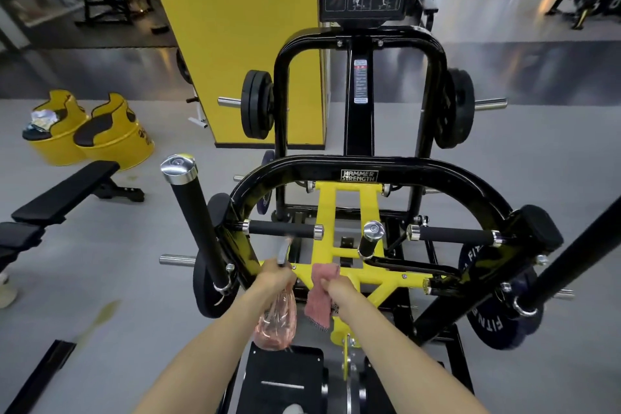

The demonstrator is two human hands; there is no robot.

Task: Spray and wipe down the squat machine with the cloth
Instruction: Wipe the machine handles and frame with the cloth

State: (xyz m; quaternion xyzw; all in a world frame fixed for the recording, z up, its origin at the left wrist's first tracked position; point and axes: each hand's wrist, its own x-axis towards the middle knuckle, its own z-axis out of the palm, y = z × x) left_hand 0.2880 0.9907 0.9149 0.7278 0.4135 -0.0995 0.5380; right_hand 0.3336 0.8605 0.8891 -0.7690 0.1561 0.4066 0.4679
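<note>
I have the left hand (276, 276) curled round the neck of a translucent pink plastic spray bottle (277, 323). The bottle's body hangs below the fist. Its grey trigger head rises above the knuckles towards the left foam-covered black handle (282, 230), but that part is blurred and I cannot tell whether a finger is on the trigger.

Just beside it, my right hand (339, 289) is clenched on a pink-red woven cloth (321, 299). One end is bunched above the fist and the rest drapes down beside the wrist.

Both hands are held out over the squat machine (302, 166), a black tubular steel frame with a yellow inner frame (339, 212). It stands directly in front of me. The cloth's upper end lies against the yellow crossbar at the near side of that inner frame, between the two hands. I cannot tell how firmly it presses.

Black weight plates (257, 104) sit on pegs at either side of the machine. A black padded bench (64, 191) stands to the left, with two yellow barrel seats (114, 136) behind it.
</note>
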